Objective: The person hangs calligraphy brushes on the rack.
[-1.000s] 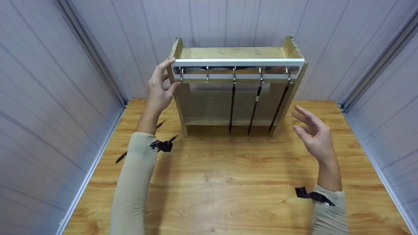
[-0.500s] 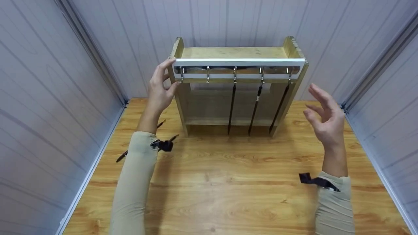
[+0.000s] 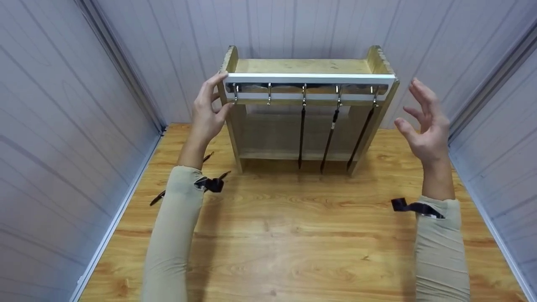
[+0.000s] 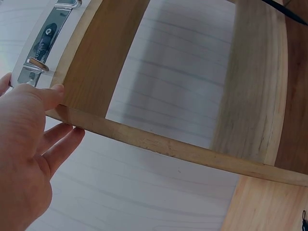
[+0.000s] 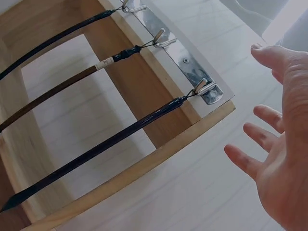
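Observation:
My left hand point(image 3: 209, 110) grips the upper left corner of a wooden shelf point(image 3: 302, 66), with the thumb on the front edge and other fingers at the outer side panel. Across the shelf's top front runs a white rail point(image 3: 310, 78) with a metal strip and several hooks. Three dark calligraphy brushes hang by their loops from the middle and right hooks: a left one point(image 3: 302, 138), one with a pale band point(image 3: 329, 142) and the rightmost brush point(image 4: 288, 10) point(image 5: 96, 156). To the right of the shelf my right hand point(image 3: 432, 130) is raised, fingers loosely bent, holding nothing.
More dark brushes point(image 3: 157, 197) lie on the wood-patterned floor point(image 3: 268, 243) to the left, partly covered by the left forearm. Panelled walls point(image 3: 54, 126) enclose the left, back and right sides. The two leftmost hooks point(image 3: 269, 93) carry no brush.
My right hand has moved up and somewhat to the right, from beside the shelf's lower part to near its upper right corner. The left hand keeps its grip on the shelf.

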Demonstrator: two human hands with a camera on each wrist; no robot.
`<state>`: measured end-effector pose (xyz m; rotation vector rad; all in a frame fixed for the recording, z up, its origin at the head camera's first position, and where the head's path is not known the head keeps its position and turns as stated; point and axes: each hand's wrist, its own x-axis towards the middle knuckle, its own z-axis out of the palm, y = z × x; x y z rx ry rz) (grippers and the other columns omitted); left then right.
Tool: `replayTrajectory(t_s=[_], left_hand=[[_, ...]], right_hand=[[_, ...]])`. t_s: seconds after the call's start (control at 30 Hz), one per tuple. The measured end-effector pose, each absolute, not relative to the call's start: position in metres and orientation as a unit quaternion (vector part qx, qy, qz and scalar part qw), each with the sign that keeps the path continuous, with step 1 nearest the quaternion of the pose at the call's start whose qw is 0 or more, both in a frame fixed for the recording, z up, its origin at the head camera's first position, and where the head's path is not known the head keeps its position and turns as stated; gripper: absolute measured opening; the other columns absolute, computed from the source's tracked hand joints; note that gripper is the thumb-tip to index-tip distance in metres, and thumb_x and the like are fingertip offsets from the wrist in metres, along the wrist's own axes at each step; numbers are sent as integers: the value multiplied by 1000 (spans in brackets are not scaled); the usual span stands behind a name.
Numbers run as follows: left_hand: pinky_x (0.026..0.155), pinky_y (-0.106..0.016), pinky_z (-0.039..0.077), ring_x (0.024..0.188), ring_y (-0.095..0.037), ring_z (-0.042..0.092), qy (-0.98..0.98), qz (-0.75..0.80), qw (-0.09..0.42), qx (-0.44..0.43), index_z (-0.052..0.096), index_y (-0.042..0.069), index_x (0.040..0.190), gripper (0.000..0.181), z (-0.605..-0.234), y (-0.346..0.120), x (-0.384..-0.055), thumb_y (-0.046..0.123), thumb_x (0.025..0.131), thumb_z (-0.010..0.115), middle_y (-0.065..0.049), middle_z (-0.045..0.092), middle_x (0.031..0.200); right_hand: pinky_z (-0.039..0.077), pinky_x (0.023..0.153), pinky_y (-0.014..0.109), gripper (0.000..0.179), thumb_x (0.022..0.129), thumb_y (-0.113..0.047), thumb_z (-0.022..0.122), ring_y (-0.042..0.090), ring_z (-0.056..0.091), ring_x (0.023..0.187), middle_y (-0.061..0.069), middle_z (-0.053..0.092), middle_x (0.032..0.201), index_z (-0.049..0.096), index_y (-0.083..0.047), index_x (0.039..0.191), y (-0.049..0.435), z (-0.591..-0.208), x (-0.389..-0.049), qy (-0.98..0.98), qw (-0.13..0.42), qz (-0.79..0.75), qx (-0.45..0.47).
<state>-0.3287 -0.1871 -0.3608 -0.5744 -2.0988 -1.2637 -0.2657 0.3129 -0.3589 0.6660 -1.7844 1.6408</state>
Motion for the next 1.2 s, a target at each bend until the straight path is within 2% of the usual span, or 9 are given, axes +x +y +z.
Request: replayTrajectory(t_s=[0.2,0.43,0.6,0.83,1.03,1.2], left_hand=[[115,-48,67,155,-37,59,-796,-475,304,-218,55,5,160,63,-360,-187,-328,-11,102,72,-22,51,171],[115,-47,67,155,-38,59,-796,-477,305,-216,55,6,159,63,-361,-187,-328,-13,101,71,-23,51,171],[120,-46,64,157,-38,57,-796,-473,307,-221,54,6,159,62,-361,-187,-328,-12,102,71,-23,51,171],[118,-45,65,156,-39,58,-797,-471,308,-218,55,6,159,62,-361,-186,-327,-12,102,71,-23,51,171],[121,-45,64,156,-39,57,-793,-475,308,-226,55,4,158,62,-361,-187,-328,-11,101,72,-25,52,169],[121,-44,64,156,-37,58,-785,-485,307,-232,54,2,159,64,-361,-188,-328,-13,99,72,-25,53,167]], right_hand=[[62,110,25,73,92,6,74,26,54,159,5,57,170,56,-2,161,315,-350,-283,-684,298,622,238],[63,100,17,70,96,3,73,25,56,157,13,50,175,55,-3,163,313,-342,-299,-722,288,584,233],[63,97,12,66,98,1,72,35,55,160,15,47,177,56,-3,162,313,-341,-306,-742,285,562,230],[64,96,10,65,100,3,71,42,56,157,16,42,179,54,-1,163,313,-344,-312,-747,259,560,246],[63,97,8,61,105,4,65,54,46,162,20,35,182,52,-1,164,311,-345,-312,-768,234,544,244],[64,93,7,58,107,4,64,52,49,161,21,34,183,50,0,163,309,-344,-312,-776,222,541,236]])
